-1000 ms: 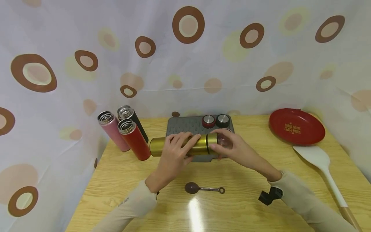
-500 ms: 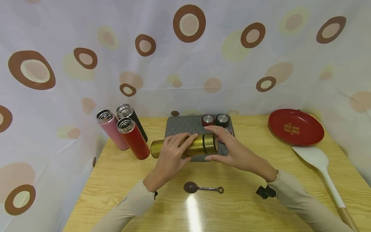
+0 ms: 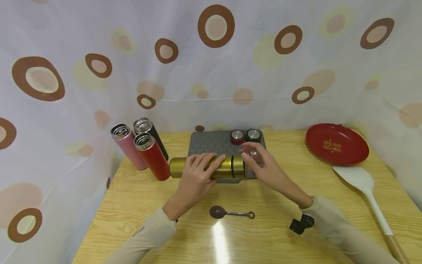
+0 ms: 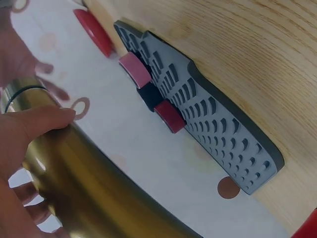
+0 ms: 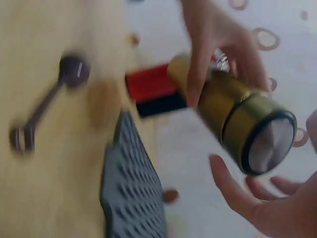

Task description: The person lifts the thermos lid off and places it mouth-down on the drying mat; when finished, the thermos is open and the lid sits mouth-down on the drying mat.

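Observation:
My left hand (image 3: 196,179) grips a gold thermos bottle (image 3: 178,167) by its body, holding it sideways above the grey mat. A gold lid (image 3: 239,167) sits on the bottle's right end; its flat metal top shows in the right wrist view. Just off that lid is my right hand (image 3: 270,172), thumb and fingers spread and bent a little, with nothing between them. From the right wrist, the right hand (image 5: 277,213) appears apart from the lid (image 5: 237,124). Part of the bottle's middle is hidden by the left fingers.
Lidless pink (image 3: 130,148), black (image 3: 158,141) and red (image 3: 155,161) bottles stand at left. On the grey mat (image 3: 209,141) lie a red lid (image 3: 237,136), a black lid (image 3: 253,135) and a pink lid (image 4: 135,70). Nearby: a spoon (image 3: 218,212), red plate (image 3: 336,143), white spatula (image 3: 359,179).
The right hand, earlier with its fingers at the lid, opened wide around it and has now drawn slightly away with its fingers closer together. The left hand keeps its grip; the bottle tilted slightly and levelled.

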Demonstrator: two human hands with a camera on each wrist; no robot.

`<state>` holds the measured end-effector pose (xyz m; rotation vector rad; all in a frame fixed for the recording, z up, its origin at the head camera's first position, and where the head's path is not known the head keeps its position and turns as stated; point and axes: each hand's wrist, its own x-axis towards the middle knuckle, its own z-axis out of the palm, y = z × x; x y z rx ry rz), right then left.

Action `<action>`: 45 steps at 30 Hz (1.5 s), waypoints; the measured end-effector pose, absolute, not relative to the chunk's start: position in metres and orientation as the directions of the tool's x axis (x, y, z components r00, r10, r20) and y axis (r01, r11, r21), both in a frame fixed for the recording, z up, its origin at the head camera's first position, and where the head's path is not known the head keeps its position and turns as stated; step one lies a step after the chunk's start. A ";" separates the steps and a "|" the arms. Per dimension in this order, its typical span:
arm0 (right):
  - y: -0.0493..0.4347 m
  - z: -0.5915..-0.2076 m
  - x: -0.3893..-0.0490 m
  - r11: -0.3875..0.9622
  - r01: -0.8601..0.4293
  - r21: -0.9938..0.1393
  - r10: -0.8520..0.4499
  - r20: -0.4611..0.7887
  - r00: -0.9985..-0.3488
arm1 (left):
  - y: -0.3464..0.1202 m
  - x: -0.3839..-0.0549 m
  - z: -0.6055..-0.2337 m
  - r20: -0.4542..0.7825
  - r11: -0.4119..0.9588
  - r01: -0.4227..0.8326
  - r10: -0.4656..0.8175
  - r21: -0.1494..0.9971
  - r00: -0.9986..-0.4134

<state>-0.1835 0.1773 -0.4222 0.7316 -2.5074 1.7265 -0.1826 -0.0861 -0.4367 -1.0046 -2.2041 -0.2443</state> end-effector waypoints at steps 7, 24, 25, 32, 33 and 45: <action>0.168 -0.421 -0.177 0.122 0.009 -0.992 -0.461 -0.065 -0.885 | -0.084 -0.184 -0.439 0.673 0.690 0.711 0.591 -0.135 -0.445; 0.173 -0.422 -0.174 0.396 -0.696 -0.599 -0.604 0.401 -0.689 | -0.092 -0.183 -0.443 0.677 0.669 0.743 0.557 -0.023 -0.481; 0.172 -0.421 -0.173 0.396 -0.661 -0.637 -0.579 0.385 -0.719 | -0.092 -0.183 -0.443 0.676 0.667 0.745 0.555 -0.015 -0.484; 0.171 -0.418 -0.171 0.370 -0.467 -0.803 -0.431 0.297 -0.852 | -0.090 -0.180 -0.443 0.685 0.677 0.736 0.537 -0.002 -0.492; 0.171 -0.417 -0.171 0.371 -0.442 -0.817 -0.421 0.276 -0.864 | -0.090 -0.180 -0.443 0.687 0.676 0.737 0.537 -0.002 -0.490; 0.174 -0.418 -0.170 0.368 -0.493 -0.788 -0.558 0.238 -0.795 | -0.090 -0.181 -0.450 0.682 0.682 0.731 0.540 -0.012 -0.492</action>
